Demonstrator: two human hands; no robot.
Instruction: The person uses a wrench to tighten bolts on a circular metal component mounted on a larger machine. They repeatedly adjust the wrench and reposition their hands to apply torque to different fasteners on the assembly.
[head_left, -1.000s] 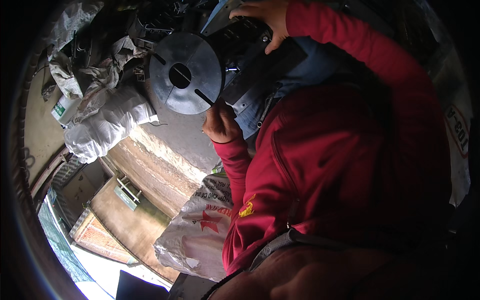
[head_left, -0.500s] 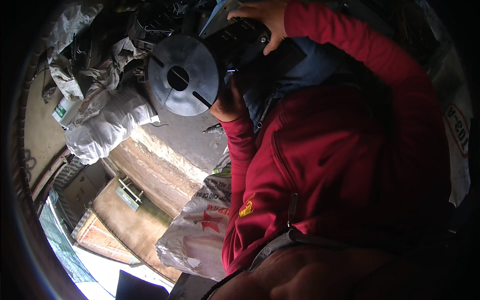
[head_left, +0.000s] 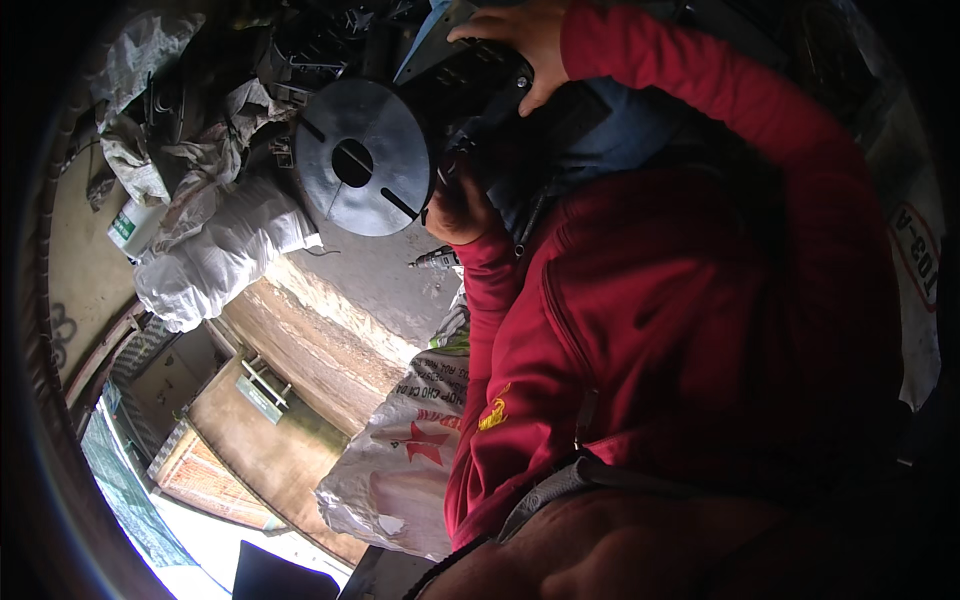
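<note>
A round grey disc with a central hole and narrow slots stands tilted at the upper middle, beside a dark slotted metal part over my lap. My right hand reaches across the top with thumb and fingers spread around the end of that part, gripping it. By the disc's lower right edge, my left hand is closed, its fingers curled around something small and partly shiny. Shadow hides what that is. Whether the disc is fixed to the dark part cannot be told.
A drill-like tool lies on the grey floor below my left hand. White sacks and a white bottle are at the left. A printed sack stands near my left arm. Dark metal pieces crowd the top.
The disc has shifted slightly down and left. My right hand has moved slightly left on the dark part. A bright line above my left hand no longer shows.
</note>
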